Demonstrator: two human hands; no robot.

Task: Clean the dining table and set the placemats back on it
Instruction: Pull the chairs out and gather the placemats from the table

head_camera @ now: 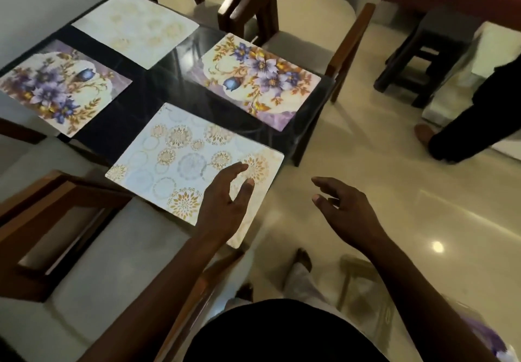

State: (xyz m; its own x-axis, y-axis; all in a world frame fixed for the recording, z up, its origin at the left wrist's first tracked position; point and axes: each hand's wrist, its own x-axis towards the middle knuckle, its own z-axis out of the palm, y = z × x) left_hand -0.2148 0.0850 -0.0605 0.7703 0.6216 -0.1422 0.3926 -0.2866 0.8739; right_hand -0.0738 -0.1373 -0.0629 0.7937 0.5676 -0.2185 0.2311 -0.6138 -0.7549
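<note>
Four flat placemats lie on the dark shiny glass table (160, 82), in the upper left of the frame. The left purple flower placemat (56, 88) is at the left edge, with big purple and blue flowers and gold leaves on cream. The right purple flower placemat (259, 80) has the same picture and lies in the upper middle. The far pale placemat (135, 27) is at the top, white with faint gold rings. The near pale placemat (180, 161) is in the middle, white with gold lacy rounds and grey rings. Dark glass shows between the mats.

The left hand (225, 201) is over the lower right corner of the near pale placemat, fingers spread loosely, holding nothing; whether it touches is hard to tell. The right hand (344, 206) is just right of that mat, over the shiny cream floor (408, 181), fingers loose and a bit bent, holding nothing. A wooden chair with a white cushion (93, 263) stands at the lower left. Another person's dark trouser leg (479, 119) shows at the right edge.
</note>
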